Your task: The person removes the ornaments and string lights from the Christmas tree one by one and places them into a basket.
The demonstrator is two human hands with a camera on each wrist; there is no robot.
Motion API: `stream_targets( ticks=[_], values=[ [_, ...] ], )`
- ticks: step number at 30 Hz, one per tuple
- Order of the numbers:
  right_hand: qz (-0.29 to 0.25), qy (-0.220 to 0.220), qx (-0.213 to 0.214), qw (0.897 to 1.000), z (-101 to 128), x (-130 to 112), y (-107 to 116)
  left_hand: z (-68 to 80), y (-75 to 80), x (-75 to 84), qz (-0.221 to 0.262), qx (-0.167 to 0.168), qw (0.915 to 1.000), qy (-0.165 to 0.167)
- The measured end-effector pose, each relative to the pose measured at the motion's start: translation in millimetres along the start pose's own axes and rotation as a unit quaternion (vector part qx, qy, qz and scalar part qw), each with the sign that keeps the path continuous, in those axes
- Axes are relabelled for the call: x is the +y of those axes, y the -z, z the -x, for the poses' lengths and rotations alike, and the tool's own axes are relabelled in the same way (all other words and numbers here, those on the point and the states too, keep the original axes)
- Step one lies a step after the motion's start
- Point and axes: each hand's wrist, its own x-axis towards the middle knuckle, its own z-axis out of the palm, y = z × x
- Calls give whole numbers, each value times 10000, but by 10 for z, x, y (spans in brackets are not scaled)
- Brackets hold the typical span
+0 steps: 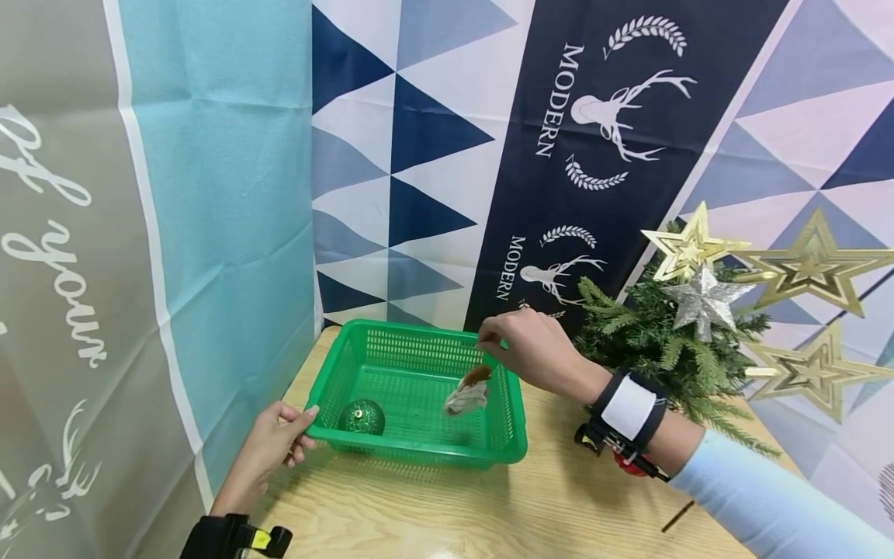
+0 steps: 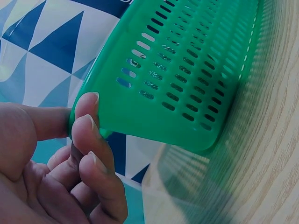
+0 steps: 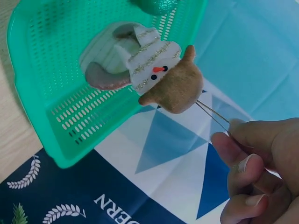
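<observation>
My left hand pinches the near-left corner of the green plastic basket, thumb on the rim and fingers under it, as the left wrist view confirms. From my right hand hangs a snowman ornament with a brown hat, an orange nose and gold-striped white cloth. Thumb and forefinger pinch its thin string loop. The ornament hangs over the right half of the basket. A glittery green ball ornament lies in the basket's near-left corner.
The basket stands on a wooden table near the patterned curtain. At the right is a small Christmas tree with gold stars and a silver star. A thin brown stick shows near the right sleeve.
</observation>
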Motion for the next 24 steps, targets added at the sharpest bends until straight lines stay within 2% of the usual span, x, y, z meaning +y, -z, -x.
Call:
stream_targets(
  ticks=[24],
  values=[
    [-76, 246, -197, 9995, -4, -130, -186, 5, 11, -1, -16, -15, 10000, 61]
  ],
)
